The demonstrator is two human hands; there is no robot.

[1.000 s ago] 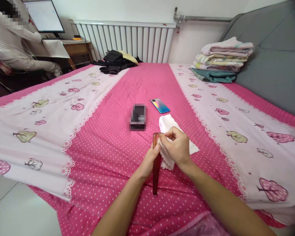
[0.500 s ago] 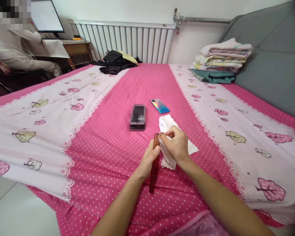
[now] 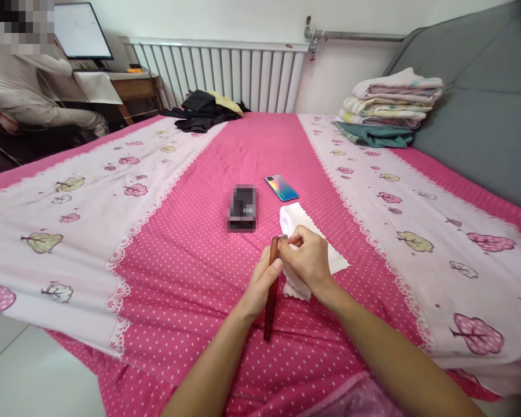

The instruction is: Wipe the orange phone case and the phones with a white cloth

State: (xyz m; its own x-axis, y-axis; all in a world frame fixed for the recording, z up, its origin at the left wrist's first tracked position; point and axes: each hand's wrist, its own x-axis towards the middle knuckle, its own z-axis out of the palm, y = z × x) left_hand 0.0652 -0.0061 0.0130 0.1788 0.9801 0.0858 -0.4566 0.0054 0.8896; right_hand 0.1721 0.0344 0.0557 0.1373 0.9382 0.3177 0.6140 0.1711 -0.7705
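So the left hand [image 3: 264, 275] has a reddish-brown bar [image 3: 270, 307] gripped, thumb along the near side and the other fingers wrapped behind it, so basically no gap. The right hand [image 3: 310, 255] is pinched closed at the bar's upper end, fingertips touching or right up against it; can't tell if they've got the bar itself or something tiny.

Both forearms angle in from the bottom of the view, left thumb pointing up and away, right hand curled with knuckles up.

The bar is between the hands, over the pink bedspread [image 3: 238, 153]. Its long axis runs nearly straight away from the person, top tipped slightly right, lower end pointing back toward them. White cloth [image 3: 338, 262] is under and beside the right hand, with a phone [image 3: 281, 188] just past it.
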